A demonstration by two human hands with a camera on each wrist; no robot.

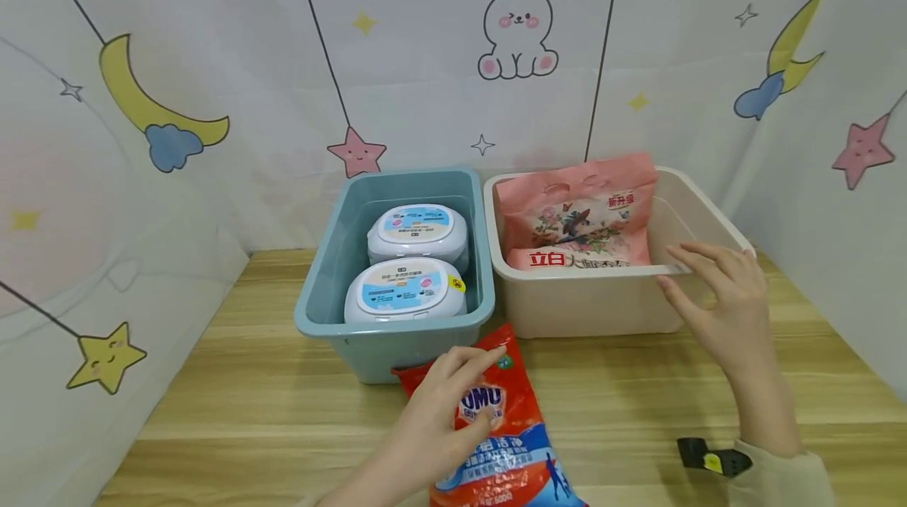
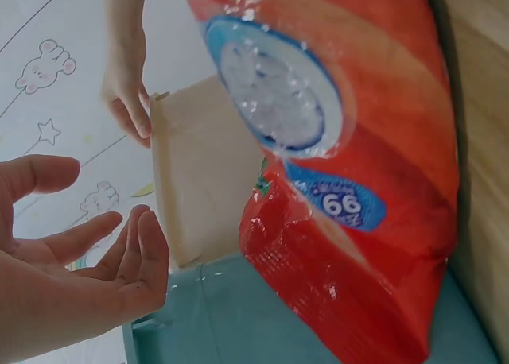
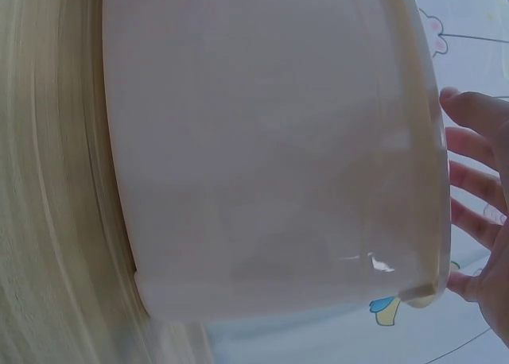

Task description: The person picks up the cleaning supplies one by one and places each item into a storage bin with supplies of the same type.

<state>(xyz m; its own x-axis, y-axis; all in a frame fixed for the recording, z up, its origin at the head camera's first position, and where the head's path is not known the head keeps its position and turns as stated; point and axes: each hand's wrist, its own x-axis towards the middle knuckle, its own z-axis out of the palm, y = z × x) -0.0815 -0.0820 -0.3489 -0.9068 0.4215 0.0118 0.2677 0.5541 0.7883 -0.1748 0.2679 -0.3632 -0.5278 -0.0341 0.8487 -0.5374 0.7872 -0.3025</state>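
Observation:
My left hand [image 1: 448,420] hovers over a red and blue bag of OMO laundry powder [image 1: 496,460], fingers relaxed and bent. In the left wrist view a gap shows between that left hand [image 2: 87,261] and the bag [image 2: 374,165], and nothing is held. My right hand [image 1: 733,306] is at the front right rim of a cream bin [image 1: 588,306], fingers spread. The right wrist view has the right hand's fingertips [image 3: 469,145] along the bin's rim; whether they touch is unclear. Inside that bin leans a pink detergent bag [image 1: 581,216].
A blue-green bin [image 1: 397,346] stands left of the cream one, holding two white tubs with blue labels, one rear tub [image 1: 418,235] and one front tub [image 1: 407,294]. All stand on a wood-grain table [image 1: 234,381]. A patterned white curtain [image 1: 439,42] hangs behind.

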